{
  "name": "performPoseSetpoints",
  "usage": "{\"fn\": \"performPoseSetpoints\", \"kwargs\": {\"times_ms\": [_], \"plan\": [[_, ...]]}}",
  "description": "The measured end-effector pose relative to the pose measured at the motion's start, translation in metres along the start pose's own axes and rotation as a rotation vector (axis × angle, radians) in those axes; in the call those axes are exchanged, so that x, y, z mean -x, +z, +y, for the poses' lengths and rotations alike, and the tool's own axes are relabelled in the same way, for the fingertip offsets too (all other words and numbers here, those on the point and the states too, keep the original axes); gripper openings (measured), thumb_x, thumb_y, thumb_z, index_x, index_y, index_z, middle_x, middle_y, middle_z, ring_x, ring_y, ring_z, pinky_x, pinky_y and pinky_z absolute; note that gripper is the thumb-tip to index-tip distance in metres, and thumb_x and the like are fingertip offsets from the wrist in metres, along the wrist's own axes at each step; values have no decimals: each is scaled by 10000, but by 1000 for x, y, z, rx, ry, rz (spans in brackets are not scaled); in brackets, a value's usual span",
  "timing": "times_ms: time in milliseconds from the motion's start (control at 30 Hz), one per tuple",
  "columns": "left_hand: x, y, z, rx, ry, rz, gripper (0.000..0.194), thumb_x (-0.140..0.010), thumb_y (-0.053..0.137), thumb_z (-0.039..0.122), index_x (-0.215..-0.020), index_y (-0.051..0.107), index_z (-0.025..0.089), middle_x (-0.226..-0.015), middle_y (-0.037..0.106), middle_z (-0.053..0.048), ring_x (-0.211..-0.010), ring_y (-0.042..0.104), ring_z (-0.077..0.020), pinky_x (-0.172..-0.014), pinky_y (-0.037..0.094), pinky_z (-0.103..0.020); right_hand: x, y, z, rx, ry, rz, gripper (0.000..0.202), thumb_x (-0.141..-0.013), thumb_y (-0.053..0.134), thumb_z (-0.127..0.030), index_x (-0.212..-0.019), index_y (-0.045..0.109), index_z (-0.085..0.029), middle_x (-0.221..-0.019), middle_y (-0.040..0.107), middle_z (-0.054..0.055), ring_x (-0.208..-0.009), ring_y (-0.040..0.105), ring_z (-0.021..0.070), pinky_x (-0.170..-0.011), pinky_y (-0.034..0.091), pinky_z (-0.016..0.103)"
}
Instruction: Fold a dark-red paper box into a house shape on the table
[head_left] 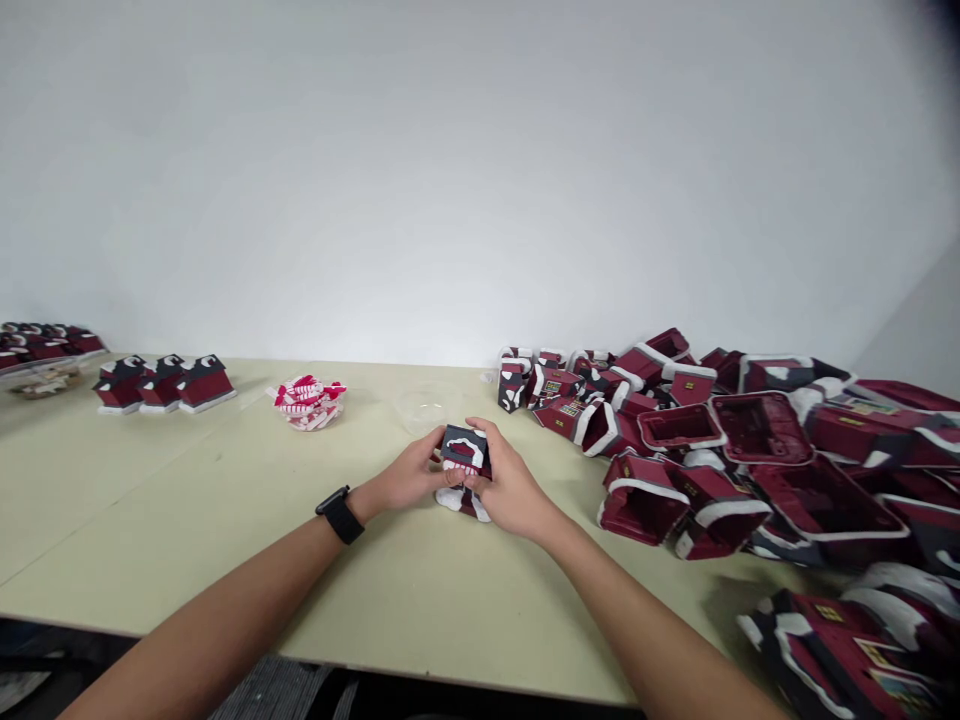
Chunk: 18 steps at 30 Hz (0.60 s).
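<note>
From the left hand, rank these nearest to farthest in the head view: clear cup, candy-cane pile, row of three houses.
1. Clear cup, just beyond the left hand, which grips the small house.
2. Candy-cane pile, farther left.
3. Row of three houses, far left.

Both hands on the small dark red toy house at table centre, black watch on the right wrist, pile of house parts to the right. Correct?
Not quite: the head view shows the black wristwatch on the left wrist, not the right. The rest stands: the left hand and right hand both grip the small dark red toy house with white snow trim at the centre of the pale green table, and the pile of dark red house parts lies to the right.
</note>
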<state>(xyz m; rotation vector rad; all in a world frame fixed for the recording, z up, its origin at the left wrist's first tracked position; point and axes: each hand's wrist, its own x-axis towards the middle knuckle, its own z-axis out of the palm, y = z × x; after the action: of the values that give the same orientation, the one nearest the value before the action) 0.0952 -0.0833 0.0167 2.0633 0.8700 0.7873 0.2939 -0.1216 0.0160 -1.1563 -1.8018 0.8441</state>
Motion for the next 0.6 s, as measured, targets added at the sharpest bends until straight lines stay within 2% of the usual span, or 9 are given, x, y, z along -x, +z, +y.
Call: {"fn": "performPoseSetpoints", "kwargs": {"times_ms": [300,467,600], "plan": [[1,0,4,-10,-5,10,536,-904,682,595,-1184,555,156,-1186,678,-106,-1016,634,-232,-874,504,-337,1,-1,-1,7,-12,8,747,-798,605,-94,-1505,389,-204,-1479,508,121,-1374,493,261,-1177,404,470],[0,1,1,-9,-7,31,533,-894,702,582,-1182,568,154,-1167,676,-101,-991,627,-225,-857,510,-332,0,0,2,61,-48,42,708,-811,627,-107,-1482,418,-198,-1455,534,118,-1357,506,269,-1159,424,476],[-2,3,-3,26,-34,42,551,-894,700,588,-1207,579,151,-1152,681,-97,-958,626,-218,-823,512,-324,-1,1,4,96,-74,60,701,-844,633,-153,-1501,393,-205,-1497,503,112,-1384,486,271,-1171,420,475]]}}
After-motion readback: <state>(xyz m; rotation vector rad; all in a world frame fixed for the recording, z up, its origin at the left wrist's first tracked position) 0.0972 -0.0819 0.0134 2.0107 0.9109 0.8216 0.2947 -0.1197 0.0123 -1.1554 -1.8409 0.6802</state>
